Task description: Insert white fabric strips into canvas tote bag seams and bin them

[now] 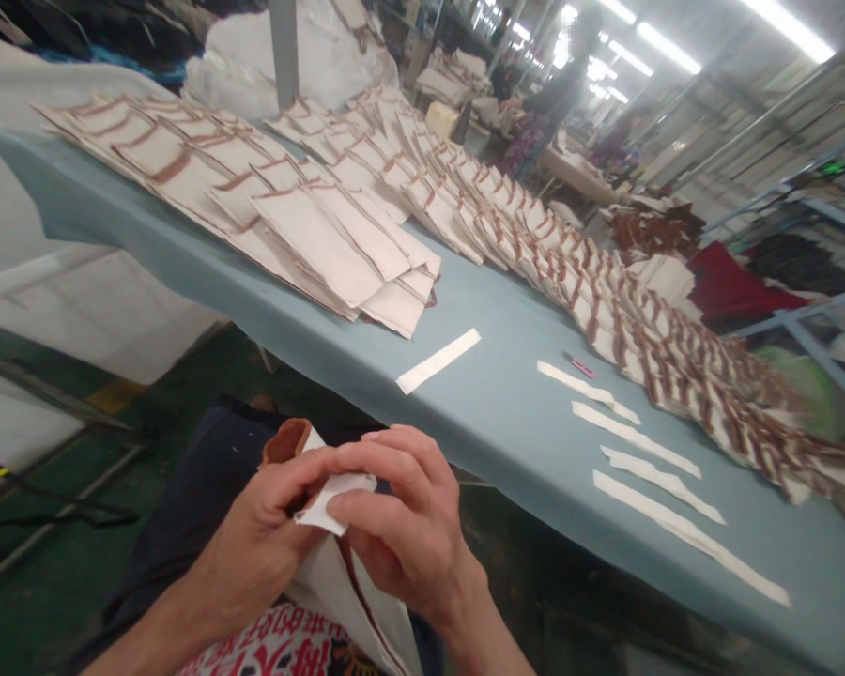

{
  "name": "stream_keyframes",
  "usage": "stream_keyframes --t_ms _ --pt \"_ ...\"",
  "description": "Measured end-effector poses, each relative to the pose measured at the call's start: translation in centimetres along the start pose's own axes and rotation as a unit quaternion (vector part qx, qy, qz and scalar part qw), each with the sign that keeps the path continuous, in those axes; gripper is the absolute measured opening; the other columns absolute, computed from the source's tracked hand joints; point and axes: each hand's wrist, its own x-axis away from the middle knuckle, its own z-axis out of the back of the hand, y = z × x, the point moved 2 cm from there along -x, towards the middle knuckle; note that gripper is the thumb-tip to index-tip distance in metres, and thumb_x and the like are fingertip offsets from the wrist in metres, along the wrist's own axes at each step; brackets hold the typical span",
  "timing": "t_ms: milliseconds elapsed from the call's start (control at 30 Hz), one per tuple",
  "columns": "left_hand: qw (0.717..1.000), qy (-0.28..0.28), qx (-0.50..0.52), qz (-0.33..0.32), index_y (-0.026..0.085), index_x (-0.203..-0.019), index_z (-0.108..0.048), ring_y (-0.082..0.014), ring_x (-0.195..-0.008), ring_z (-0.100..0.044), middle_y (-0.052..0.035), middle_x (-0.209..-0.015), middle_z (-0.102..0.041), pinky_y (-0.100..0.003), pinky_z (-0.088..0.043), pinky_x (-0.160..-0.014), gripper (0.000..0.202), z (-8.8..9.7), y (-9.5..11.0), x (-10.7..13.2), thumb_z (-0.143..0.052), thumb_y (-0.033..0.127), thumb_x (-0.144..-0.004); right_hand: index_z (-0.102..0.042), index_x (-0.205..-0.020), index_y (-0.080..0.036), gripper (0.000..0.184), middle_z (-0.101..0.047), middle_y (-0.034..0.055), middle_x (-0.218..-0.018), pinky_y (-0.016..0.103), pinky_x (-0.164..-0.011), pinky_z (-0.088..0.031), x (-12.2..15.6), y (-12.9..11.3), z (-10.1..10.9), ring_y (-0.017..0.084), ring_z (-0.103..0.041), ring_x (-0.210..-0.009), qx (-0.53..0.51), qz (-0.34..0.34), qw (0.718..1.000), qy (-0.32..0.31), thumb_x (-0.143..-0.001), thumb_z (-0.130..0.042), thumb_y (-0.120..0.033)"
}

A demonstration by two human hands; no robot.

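Small white strip (332,502) sits over the lap, below the worktop (507,413) edge, long axis approx L-R. Left hand (253,545) & right hand (405,526) both pinched shut on it, equally near. Cream bag (324,575) hangs beneath; spare strips (437,361) lie on worktop

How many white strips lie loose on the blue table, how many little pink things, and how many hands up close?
White strips loose on the table: 5
Small pink thing: 1
Hands (left hand, right hand), both pinching a white piece: 2
Total: 8
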Motion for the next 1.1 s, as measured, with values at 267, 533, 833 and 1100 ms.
stream_keyframes --t_ms 267,533,833,1100 --pt "1.000 0.016 -0.026 0.005 0.025 -0.110 -0.088 -0.0215 -0.062 -0.070 0.0007 -0.068 -0.076 -0.026 -0.053 -0.059 0.030 -0.1 -0.4 0.6 -0.080 0.044 -0.088 -0.074 -0.114 -0.033 0.009 -0.091 0.0063 -0.119 0.052 -0.113 -0.064 0.3 0.0 -0.5 0.026 -0.084 -0.118 -0.106 -0.053 0.986 0.118 -0.115 -0.065 -0.030" --pt "0.984 0.128 0.007 0.123 0.027 -0.095 -0.059 -0.0147 -0.050 -0.060 0.0071 -0.058 -0.066 -0.021 -0.043 -0.053 0.042 -0.4 -0.9 1.6 -0.078 0.064 -0.095 -0.067 -0.087 -0.026 0.046 -0.068 -0.0018 -0.070 0.030 -0.063 -0.056 1.2 1.3 -0.7 0.017 -0.063 -0.063 -0.388 -0.328 0.836 0.206 -0.099 -0.087 -0.065" --pt "0.982 0.047 0.002 0.184 0.023 -0.071 -0.063 -0.0137 -0.050 -0.051 0.0021 -0.057 -0.065 -0.022 -0.039 -0.049 0.061 0.5 -2.6 0.1 -0.084 0.080 -0.077 -0.064 -0.083 -0.023 0.064 -0.052 -0.0069 -0.061 0.023 -0.049 -0.029 2.2 -0.7 0.6 0.008 -0.035 -0.050 -0.447 -0.456 0.767 -0.056 -0.086 -0.088 -0.082" --pt "0.990 0.037 -0.055 0.127 0.025 -0.050 -0.058 -0.0152 -0.051 -0.044 0.0021 -0.049 -0.053 -0.025 -0.035 -0.048 0.062 -0.1 -2.0 0.2 -0.079 0.074 -0.081 -0.063 -0.084 -0.022 0.043 -0.052 -0.0068 -0.067 0.024 -0.055 -0.030 4.4 -0.9 -2.9 0.010 -0.039 -0.059 -0.335 -0.493 0.793 -0.121 -0.094 -0.076 -0.062"
